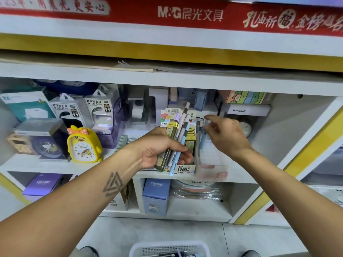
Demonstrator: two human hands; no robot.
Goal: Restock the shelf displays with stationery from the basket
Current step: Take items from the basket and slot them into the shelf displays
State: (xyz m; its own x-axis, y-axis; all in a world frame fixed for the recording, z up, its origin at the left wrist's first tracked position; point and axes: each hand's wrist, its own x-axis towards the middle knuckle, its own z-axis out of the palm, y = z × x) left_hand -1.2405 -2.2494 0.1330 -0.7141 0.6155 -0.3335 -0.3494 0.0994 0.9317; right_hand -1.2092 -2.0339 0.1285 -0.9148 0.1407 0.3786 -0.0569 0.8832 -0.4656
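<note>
Both forearms are bare, without sleeves; the left forearm (89,199) bears a dark interlocked-triangle tattoo (112,184).

The shelf (55,165) boards look like smooth white laminate with a faint sheen. The yellow chick clock (83,143) is glossy moulded plastic. The lead display box (182,168) is printed card, matt, and the power bank packs (99,108) have clear shiny plastic shells (glare hides some detail). The basket (169,247) is white perforated plastic; the floor (157,230) is dull grey.
</note>
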